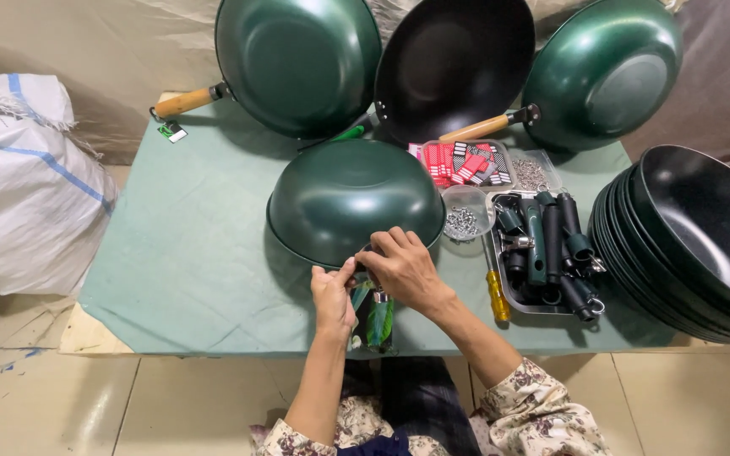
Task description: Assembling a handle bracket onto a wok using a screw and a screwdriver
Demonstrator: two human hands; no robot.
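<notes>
A dark green wok (352,196) lies upside down on the green mat (196,236) in front of me. Its green handle (375,319) points toward me over the table's front edge. My left hand (332,294) pinches the handle joint at the wok's near rim. My right hand (403,266) is curled over the same joint from the right, fingers closed on it. The small part under my fingers is hidden.
Three woks (297,59) (454,59) (606,72) lean against the back wall. A stack of black woks (686,245) stands at right. A metal tray of handles (547,249), a cup of screws (465,215), a yellow screwdriver (498,294) and a white sack (19,186) are nearby.
</notes>
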